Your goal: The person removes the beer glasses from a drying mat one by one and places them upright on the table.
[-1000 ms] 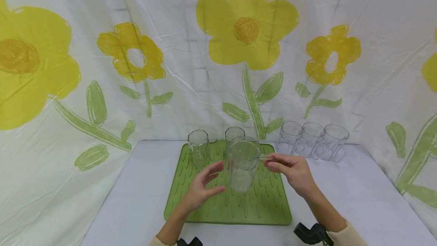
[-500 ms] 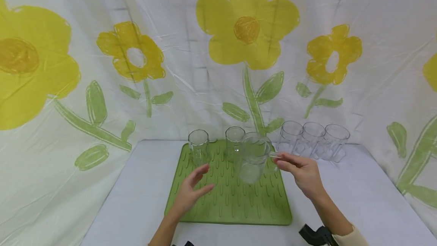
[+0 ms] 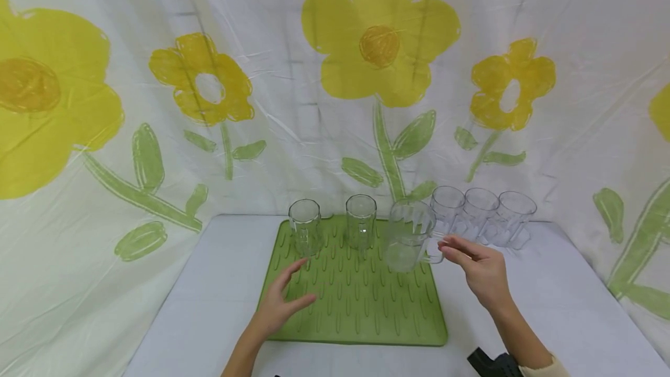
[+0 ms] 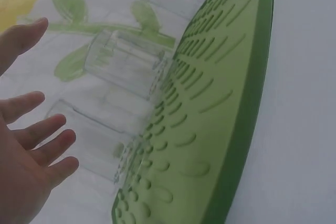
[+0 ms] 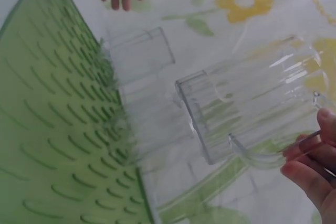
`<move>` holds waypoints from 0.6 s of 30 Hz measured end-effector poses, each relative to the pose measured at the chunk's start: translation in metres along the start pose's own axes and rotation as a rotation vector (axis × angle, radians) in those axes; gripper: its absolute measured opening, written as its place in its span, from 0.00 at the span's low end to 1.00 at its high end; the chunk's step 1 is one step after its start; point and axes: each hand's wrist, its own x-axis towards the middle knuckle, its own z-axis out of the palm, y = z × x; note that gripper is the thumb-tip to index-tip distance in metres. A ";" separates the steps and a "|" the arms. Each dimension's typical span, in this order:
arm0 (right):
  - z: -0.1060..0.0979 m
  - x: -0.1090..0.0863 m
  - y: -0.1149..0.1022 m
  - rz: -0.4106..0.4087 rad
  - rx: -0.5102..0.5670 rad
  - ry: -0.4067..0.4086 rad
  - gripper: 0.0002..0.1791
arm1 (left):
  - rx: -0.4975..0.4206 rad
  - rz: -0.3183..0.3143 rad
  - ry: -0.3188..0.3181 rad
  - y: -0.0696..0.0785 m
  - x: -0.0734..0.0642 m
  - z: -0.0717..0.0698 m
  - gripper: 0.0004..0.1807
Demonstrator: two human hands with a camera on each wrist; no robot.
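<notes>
My right hand (image 3: pixel 478 272) pinches the handle of a clear glass mug (image 3: pixel 408 243) between thumb and fingers. The mug hangs over the right back part of a green ridged mat (image 3: pixel 361 313); in the right wrist view its base (image 5: pixel 194 124) is apart from the mat. My left hand (image 3: pixel 277 304) is over the mat's left side, thumb and fingers spread, touching nothing. Two more glass mugs stand upright at the back of the mat, a left mug (image 3: pixel 305 228) and a middle mug (image 3: pixel 361 223). Both also show in the left wrist view.
Three clear mugs (image 3: pixel 478 208) stand in a row on the white table (image 3: pixel 204 284), right of the mat and near its back edge. Close behind the table hangs a white curtain (image 3: pixel 282 150) with yellow flowers.
My right hand has carried the mug right and toward the back, away from my left hand. My left hand has drawn away to the left. The standing mugs have stayed put.
</notes>
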 end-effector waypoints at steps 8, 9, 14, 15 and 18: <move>-0.007 -0.002 0.006 0.043 -0.119 0.127 0.16 | 0.082 0.002 -0.041 -0.009 -0.007 -0.010 0.47; -0.008 -0.002 0.007 0.045 -0.134 0.145 0.16 | 0.091 0.004 -0.047 -0.009 -0.008 -0.011 0.47; -0.010 -0.002 0.012 0.031 -0.206 0.218 0.16 | 0.120 -0.042 -0.047 -0.013 -0.012 -0.014 0.48; -0.011 -0.002 0.013 0.027 -0.216 0.229 0.16 | 0.122 -0.050 -0.045 -0.015 -0.012 -0.015 0.48; -0.014 -0.003 0.018 0.006 -0.235 0.258 0.15 | 0.128 -0.060 -0.030 -0.019 -0.014 -0.017 0.48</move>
